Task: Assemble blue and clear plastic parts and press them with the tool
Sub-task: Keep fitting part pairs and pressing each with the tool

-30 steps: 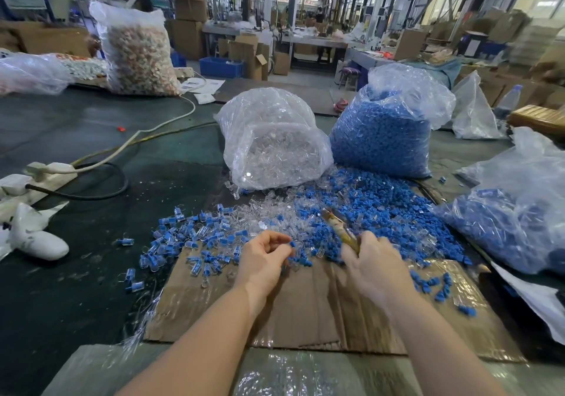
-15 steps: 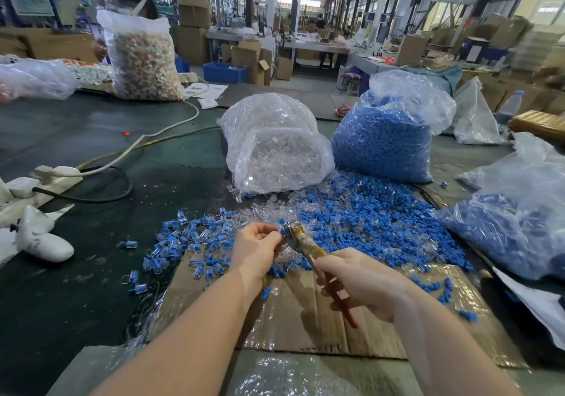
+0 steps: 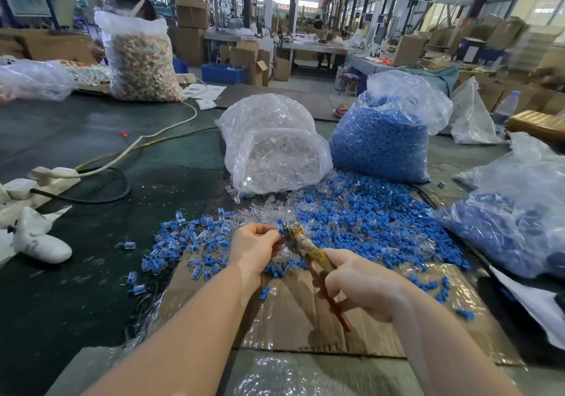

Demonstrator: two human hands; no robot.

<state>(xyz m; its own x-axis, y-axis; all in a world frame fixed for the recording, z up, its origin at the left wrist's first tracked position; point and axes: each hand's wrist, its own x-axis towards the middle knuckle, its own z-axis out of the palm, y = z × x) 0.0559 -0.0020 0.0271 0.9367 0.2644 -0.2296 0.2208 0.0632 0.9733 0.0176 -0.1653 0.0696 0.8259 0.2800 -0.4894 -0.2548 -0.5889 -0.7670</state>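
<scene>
Tabletop [image 3: 91, 139]: dark green and scuffed, it carries everything here; the cardboard sheet is my landmark for the rest.
Cardboard sheet [image 3: 293, 313]: flat at the near edge of the tabletop, partly under crinkled clear film.
Bag of blue parts [image 3: 382, 142]: clear sack, stuffed full, standing well beyond the cardboard sheet, toward its right side.
Bag of clear parts [image 3: 275, 151]: slumped clear sack beyond the cardboard sheet, just left of the blue bag and touching it low down.
Side bag [image 3: 513, 221]: another clear sack holding blue pieces, lying right of the cardboard sheet.
Loose parts pile [image 3: 360, 221]: blue and clear pieces spilled along the far edge of the cardboard sheet, running onto its far right corner.
Assembled pieces [image 3: 180, 242]: blue-in-clear pieces scattered off the cardboard sheet's far left corner.
Right hand [image 3: 363, 285]: above the middle of the cardboard sheet, fingers wrapped round the tool's handles.
Left hand [image 3: 256, 250]: above the sheet's far edge, fingertips pinching a small part held at the tool's nose; the part itself is too hidden to make out.
Tool [image 3: 308, 252]: pliers with worn yellowish and red handles, tilted, nose pointing away toward the left hand's fingertips.
</scene>
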